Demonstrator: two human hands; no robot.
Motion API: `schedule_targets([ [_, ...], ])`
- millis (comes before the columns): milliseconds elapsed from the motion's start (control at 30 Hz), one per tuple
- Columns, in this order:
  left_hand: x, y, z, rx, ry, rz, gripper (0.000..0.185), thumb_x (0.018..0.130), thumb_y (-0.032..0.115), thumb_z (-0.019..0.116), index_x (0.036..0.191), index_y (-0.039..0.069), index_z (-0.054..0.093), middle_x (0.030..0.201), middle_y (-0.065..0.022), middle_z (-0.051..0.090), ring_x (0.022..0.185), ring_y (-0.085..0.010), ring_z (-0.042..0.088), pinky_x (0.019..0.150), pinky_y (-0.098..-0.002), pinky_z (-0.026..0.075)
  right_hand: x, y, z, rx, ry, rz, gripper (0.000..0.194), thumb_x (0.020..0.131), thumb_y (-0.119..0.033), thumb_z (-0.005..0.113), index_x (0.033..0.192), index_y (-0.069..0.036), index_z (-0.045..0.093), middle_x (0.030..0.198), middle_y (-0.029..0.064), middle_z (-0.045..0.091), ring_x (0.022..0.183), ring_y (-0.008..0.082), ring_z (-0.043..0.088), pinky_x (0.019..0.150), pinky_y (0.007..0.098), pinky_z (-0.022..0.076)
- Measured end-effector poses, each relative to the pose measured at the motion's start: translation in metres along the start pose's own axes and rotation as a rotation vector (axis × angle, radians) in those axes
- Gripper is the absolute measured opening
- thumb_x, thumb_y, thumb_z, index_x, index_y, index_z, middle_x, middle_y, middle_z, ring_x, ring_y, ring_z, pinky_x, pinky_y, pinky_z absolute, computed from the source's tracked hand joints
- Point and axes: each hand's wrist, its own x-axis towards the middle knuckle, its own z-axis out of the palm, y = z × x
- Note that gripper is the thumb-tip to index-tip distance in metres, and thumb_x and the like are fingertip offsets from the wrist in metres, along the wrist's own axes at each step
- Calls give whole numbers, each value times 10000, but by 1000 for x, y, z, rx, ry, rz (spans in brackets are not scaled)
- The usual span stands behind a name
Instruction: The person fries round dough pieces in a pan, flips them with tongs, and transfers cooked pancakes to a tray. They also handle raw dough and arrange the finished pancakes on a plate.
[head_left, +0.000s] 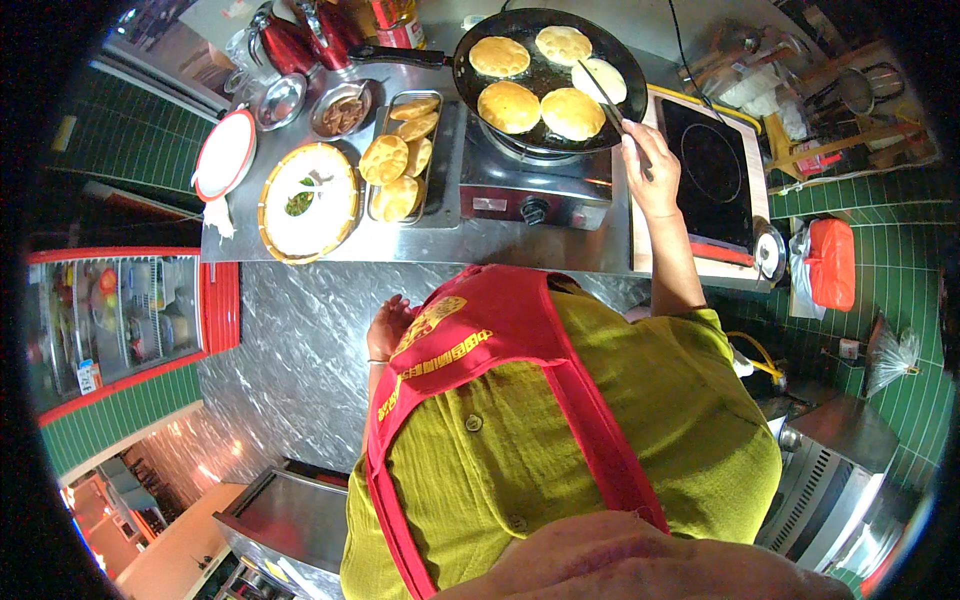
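My right hand (651, 166) grips a pair of dark chopsticks (602, 88) over the black frying pan (551, 140). Their tips reach a pale round flatbread (598, 80) at the pan's right side. Several other flatbreads share the oily pan, puffed and golden, including one at the front left (508, 107). Under the pan is a portable gas stove (536, 199) with a front knob. My left hand (385, 328) hangs low beside the red apron (480, 315), loosely curled and seemingly holding nothing; the apron partly hides it.
Left of the stove, a wire-rimmed tray (397, 220) holds several browned flatbreads. Farther left are a bamboo-rimmed tray (315, 240) with greens, a metal bowl (341, 112) of brown food and red-rimmed plates (226, 156). An induction cooktop (709, 161) stands right. The pan's handle (397, 56) points left.
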Motion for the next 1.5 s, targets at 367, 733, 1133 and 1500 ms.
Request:
schedule_targets([
  [367,12,-5,3,-134,-46,-45,339,966,304,437,1167,36,495,1000,-89,570,874,-218,543,846,-369,452,15,12,-23,658,491,578,260,947,-152,509,996,95,577,974,168,616,693,250,665,612,312,578],
  [733,14,-5,18,-45,-95,-50,331,968,294,432,1160,30,488,994,-93,571,860,-242,547,859,-421,451,24,-4,-66,523,441,593,338,946,-212,525,1039,106,591,892,172,615,687,236,671,630,304,572],
  [1133,44,-27,-11,644,-408,337,344,963,249,401,1190,13,508,1046,-121,595,975,-275,545,929,-398,434,9,-27,-66,509,439,571,363,937,-230,542,1042,114,586,932,199,629,703,246,669,630,302,562],
  [1500,-6,-19,22,-51,35,-83,371,932,251,465,1173,-28,506,1118,-180,581,898,-285,597,808,-396,508,-42,-126,46,665,-318,64,210,861,8,578,1070,15,602,987,155,592,815,225,652,697,301,523],
])
